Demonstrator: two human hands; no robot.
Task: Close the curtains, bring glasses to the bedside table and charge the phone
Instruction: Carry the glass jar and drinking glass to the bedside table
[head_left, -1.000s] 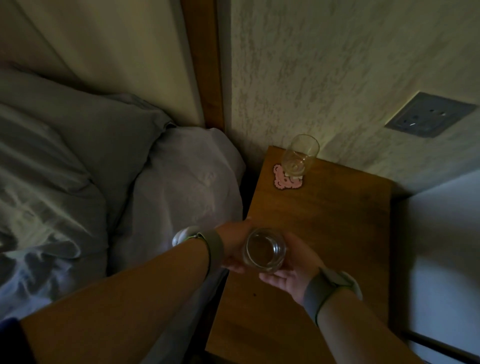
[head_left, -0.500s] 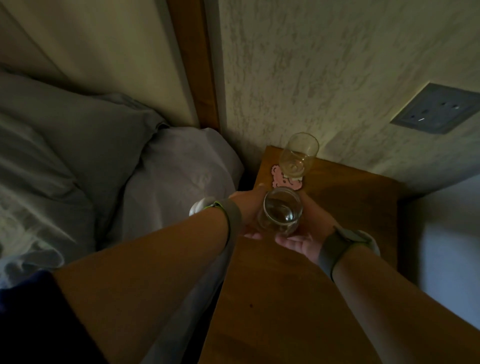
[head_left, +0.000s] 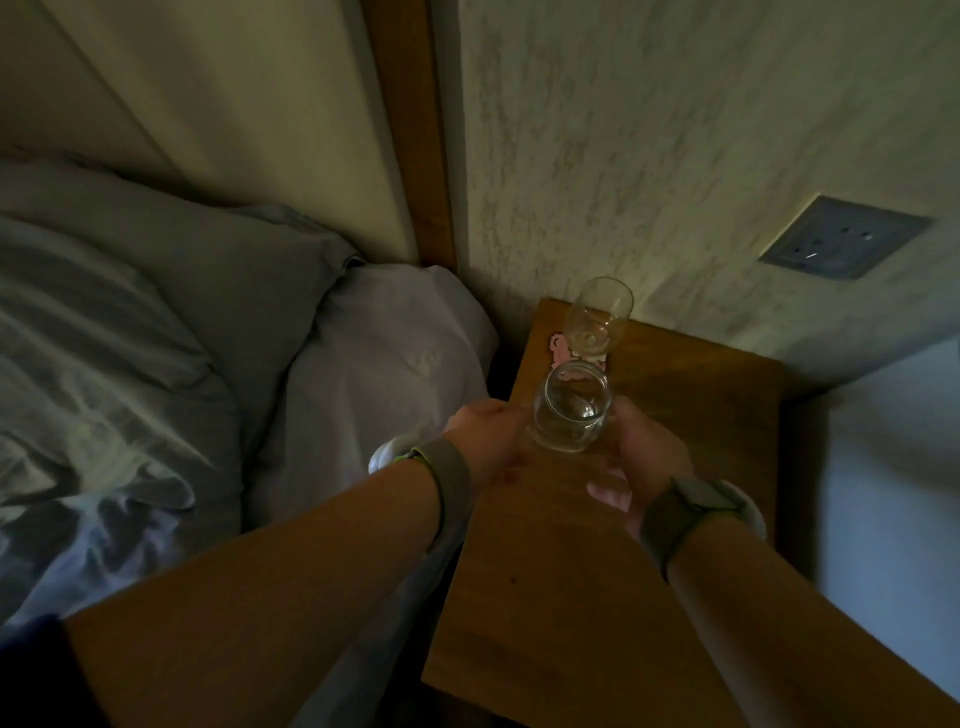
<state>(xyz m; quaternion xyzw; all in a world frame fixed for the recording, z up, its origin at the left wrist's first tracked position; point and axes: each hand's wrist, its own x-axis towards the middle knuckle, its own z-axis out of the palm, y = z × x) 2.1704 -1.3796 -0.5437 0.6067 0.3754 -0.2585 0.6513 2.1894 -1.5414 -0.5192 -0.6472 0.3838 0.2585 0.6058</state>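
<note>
- Since a second ago, the left hand (head_left: 488, 436) and right hand (head_left: 644, 457) have carried the glass (head_left: 569, 410) farther back over the tabletop (head_left: 571, 597), to just in front of the coaster (head_left: 560, 347).
- Each hand grips one side of the glass, fingers curled round it; whether it touches the tabletop is unclear.
- Far glass (head_left: 597, 317) stands on the pink coaster by the wall (head_left: 675, 156).
- Pillow (head_left: 395, 353) lies left; socket (head_left: 841, 236) is on the wall.

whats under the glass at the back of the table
A pink coaster lies under the back glass, on the table. Only its left edge shows clearly; the rest is covered by that glass and by the near glass held between the left hand and right hand.
</note>
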